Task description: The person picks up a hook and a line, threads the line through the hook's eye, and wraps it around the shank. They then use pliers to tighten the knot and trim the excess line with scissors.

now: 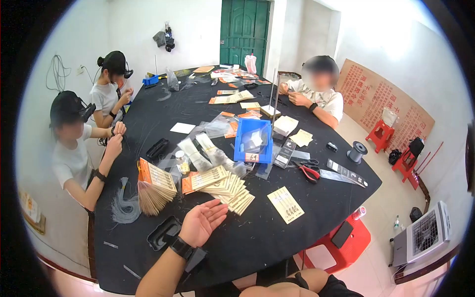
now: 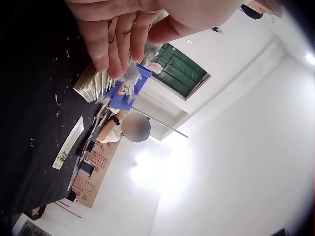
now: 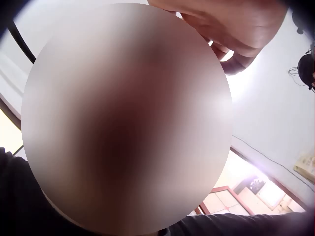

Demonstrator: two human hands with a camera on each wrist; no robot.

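My left hand is palm up over the near part of the black table, its fingers extended toward a fanned pile of printed cards. Small dark curved marks show on the fingers in the left wrist view. A fanned-out upright stack of cards stands left of the pile, and a single card lies to the right. Beside the left wrist sits a black tray. My right hand is raised beside a blurred face in the right wrist view, fingers bent and partly hidden; the head view leaves it out.
Beyond the cards stand a blue bin and a small jar. Red-handled pliers and a wire spool lie right; a bundle of grey strands lies left. Three people sit around the table. A red stool stands by the near edge.
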